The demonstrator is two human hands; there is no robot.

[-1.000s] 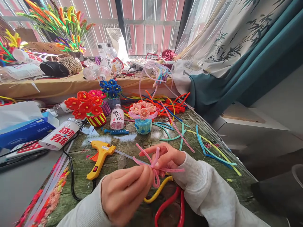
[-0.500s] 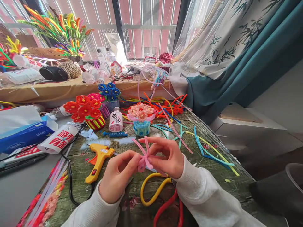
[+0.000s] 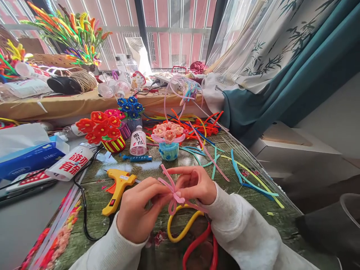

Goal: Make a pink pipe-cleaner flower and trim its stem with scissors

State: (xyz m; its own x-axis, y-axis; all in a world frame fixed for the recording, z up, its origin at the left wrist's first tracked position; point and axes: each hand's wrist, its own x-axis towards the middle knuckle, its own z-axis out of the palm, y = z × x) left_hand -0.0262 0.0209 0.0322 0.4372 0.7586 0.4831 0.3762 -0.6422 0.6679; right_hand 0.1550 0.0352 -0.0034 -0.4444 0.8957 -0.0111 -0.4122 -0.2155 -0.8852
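Observation:
Both hands meet over the table around a pink pipe cleaner (image 3: 172, 205) bent into loops, with straight ends sticking up. My left hand (image 3: 142, 208) pinches it from the left, fingertips at its centre. My right hand (image 3: 197, 185) grips it from the right between thumb and fingers, and one pink length trails below that hand. Just beneath lie scissors with yellow and red handles (image 3: 184, 230); their blades are mostly hidden by my right hand and sleeve. A yellow hot glue gun (image 3: 119, 189) rests on the table left of my left hand.
Pipe-cleaner flowers stand behind: red ones (image 3: 99, 127), blue ones (image 3: 131, 108) and a pink bunch in a turquoise pot (image 3: 168, 150). Near them is a small bottle (image 3: 138, 140). Loose pipe cleaners (image 3: 239, 168) lie right. A black cord (image 3: 83, 213) curves at left; a dark bin (image 3: 332, 225) stands right.
The pink pipe cleaner has been turned, so its upright ends now lean left and a loop hangs lower. My left fingers have shifted right across its centre.

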